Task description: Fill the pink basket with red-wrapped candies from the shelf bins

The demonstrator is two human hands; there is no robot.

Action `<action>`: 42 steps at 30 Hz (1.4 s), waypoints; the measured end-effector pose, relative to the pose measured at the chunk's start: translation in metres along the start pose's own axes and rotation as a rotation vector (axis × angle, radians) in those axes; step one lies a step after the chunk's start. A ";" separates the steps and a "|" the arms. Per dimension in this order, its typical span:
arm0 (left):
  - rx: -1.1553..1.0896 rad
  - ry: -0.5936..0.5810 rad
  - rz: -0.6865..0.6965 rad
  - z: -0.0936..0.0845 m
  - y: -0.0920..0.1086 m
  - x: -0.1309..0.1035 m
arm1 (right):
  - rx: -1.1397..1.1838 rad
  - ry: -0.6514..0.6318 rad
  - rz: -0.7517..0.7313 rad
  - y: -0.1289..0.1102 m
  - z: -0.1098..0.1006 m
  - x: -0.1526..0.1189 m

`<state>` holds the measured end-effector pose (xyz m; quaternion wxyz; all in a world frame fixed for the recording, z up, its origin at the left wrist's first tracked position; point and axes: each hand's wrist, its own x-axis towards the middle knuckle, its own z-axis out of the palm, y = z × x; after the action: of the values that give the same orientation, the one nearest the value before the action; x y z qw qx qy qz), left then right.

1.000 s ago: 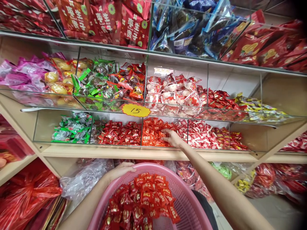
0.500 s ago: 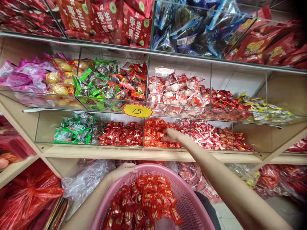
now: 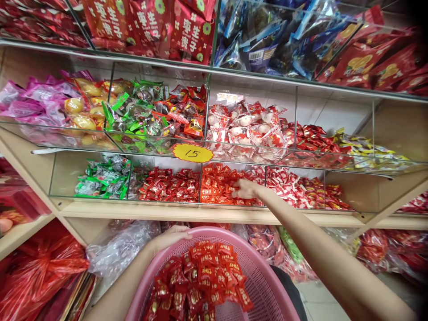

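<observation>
My left hand [image 3: 172, 238] grips the far left rim of a pink plastic basket [image 3: 264, 263], with its fingers laid over the edge. Inside the basket lies a heap of red-wrapped candies [image 3: 214, 272], some brighter orange-red, others darker with gold. My right hand [image 3: 248, 190] reaches into the lower shelf row, over a bin of orange-red wrapped candies [image 3: 214, 180]. Its fingers are partly stretched and apart, touching or just above the candies. I see no candy held in it.
Clear panels divide the bins and front each shelf. A yellow tag [image 3: 192, 153] marked 15 hangs above the lower row. White-and-red candies [image 3: 284, 185] lie to the right, green-wrapped ones [image 3: 105, 176] to the left. A wooden ledge [image 3: 133, 213] runs below, above bagged goods.
My right hand has shifted slightly to the right over the orange-red candies. My left hand and the basket stay in place.
</observation>
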<state>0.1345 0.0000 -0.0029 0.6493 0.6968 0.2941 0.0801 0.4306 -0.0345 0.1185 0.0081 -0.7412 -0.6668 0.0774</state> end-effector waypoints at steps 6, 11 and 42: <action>0.026 0.009 0.016 -0.001 -0.002 0.000 | -0.065 0.049 -0.090 0.001 0.007 0.003; 0.016 0.009 0.013 -0.001 -0.004 0.001 | -0.104 0.104 -0.157 0.000 0.013 0.006; 0.059 0.038 -0.052 0.001 0.002 0.000 | -0.232 0.135 -0.261 -0.002 0.016 0.008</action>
<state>0.1356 -0.0007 -0.0015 0.6247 0.7061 0.3264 0.0678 0.4274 -0.0280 0.1026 -0.0224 -0.6480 -0.7596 -0.0517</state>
